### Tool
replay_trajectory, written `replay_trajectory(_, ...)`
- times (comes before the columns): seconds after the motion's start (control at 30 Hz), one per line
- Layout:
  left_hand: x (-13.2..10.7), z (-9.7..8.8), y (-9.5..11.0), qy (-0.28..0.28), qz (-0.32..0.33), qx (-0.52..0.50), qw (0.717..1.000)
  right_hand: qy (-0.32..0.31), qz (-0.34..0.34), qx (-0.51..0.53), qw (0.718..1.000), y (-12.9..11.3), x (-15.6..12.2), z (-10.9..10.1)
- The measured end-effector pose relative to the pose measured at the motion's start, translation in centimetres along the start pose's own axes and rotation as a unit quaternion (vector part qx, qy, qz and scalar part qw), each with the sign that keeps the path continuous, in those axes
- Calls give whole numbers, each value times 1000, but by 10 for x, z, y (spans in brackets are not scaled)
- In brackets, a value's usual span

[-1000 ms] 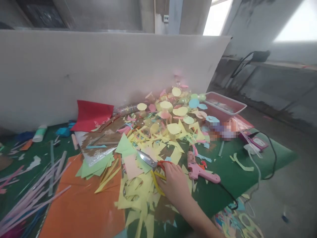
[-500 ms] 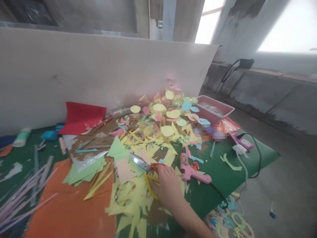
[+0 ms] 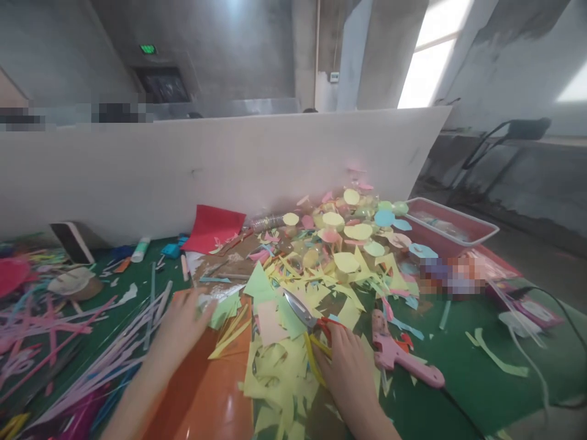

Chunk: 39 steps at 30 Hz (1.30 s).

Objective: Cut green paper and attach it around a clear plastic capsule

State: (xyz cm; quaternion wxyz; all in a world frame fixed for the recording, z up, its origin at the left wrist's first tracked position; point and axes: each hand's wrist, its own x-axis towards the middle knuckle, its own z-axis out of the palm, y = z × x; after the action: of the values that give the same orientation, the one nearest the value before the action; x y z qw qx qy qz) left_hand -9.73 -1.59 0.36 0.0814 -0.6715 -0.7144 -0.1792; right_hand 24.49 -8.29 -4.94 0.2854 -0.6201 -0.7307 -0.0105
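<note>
Working from afar, I grip the scissors (image 3: 298,307) in my right hand (image 3: 351,363) over yellow paper scraps (image 3: 270,383); my blurred left hand (image 3: 186,321), its hold unclear, nears green sheets (image 3: 228,310) seemingly uncut, with cut discs (image 3: 345,263) beyond.

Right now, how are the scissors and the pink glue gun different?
The scissors have silver blades with red and yellow handles, but the glue gun is mostly pink. The right hand is holding the scissors, while no hand touches the glue gun lying on the green table. The glue gun has a black cord; the scissors show none. Both have paper scraps near them.
</note>
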Motion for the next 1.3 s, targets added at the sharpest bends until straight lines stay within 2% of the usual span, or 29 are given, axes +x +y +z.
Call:
replay_trajectory(0.1, -12, 10, 8, -50, -25, 57, 997, 16, -6, -10, 1000, 4, -1, 5)
replay_trajectory(0.2, -21, 17, 13, -57, -50, 85, 993, 30, -5, -27, 999, 5, -1, 10)
replay_trajectory(0.3, -25, 21, 13, -32, -59, 82, 994, 31, -7, -44, 999, 3, -1, 12)
replay_trajectory(0.47, -28, 26, 4, 15, -49, 15, 999, 52, -3, -59, 997, 6, -2, 14)
replay_trajectory(0.67, -29, 30, -2, 47, -40, -5, 998, 64, -81, -57, 993, 28, -2, 29)
replay_trajectory(0.8, -29, 32, 2, 69, -18, -9, 997, 50, -84, -47, 994, 33, -3, 33)
replay_trajectory(0.97, -30, 31, 4, 64, -10, 11, 998, 34, -43, -33, 998, 25, -4, 26)
replay_trajectory(1.07, -30, 30, 4, 71, -12, 16, 997, 31, -60, -20, 998, 19, 2, 15)
replay_trajectory(1.13, -30, 31, 3, 77, -7, 24, 997, 28, -74, -13, 997, 14, 11, 6)
replay_trajectory(1.3, -31, 33, 2, 71, -10, 29, 997, -4, -44, -33, 998, -8, 51, -15)
